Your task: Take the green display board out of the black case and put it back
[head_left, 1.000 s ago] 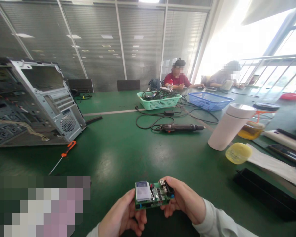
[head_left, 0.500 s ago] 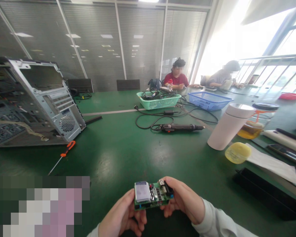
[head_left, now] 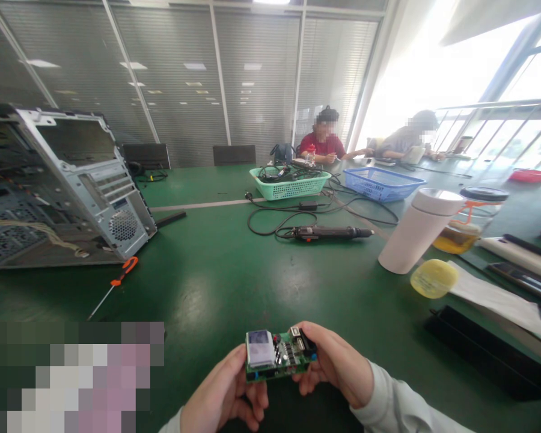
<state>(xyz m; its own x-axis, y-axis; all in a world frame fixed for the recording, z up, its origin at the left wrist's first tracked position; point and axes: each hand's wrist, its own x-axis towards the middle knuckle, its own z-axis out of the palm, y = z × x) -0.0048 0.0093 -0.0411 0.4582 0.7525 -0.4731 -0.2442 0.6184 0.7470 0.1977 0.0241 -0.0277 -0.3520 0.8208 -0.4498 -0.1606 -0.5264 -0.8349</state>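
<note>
Between my two hands, just above the near part of the green table, is a small green circuit board point(head_left: 285, 359) with a pale display on its left side and black and metal connectors at its right. My left hand point(head_left: 228, 391) grips its left edge, thumb on the side and fingers curled underneath. My right hand point(head_left: 331, 367) pinches the right end by the black connector, its fingertips partly hidden below the board. The display tilts up toward me.
An open computer case point(head_left: 126, 222) stands at left, an orange-handled screwdriver point(head_left: 124, 272) before it. Ahead lie a corded electric screwdriver point(head_left: 329, 233), a green basket point(head_left: 293, 187) of cables and a blue basket point(head_left: 381, 186). A white bottle point(head_left: 417, 234) and black box point(head_left: 491, 355) are right; two people sit beyond.
The board stays in both hands almost unmoved; a dark area on its display looks larger. Across the table, the person in red has shifted an arm.
</note>
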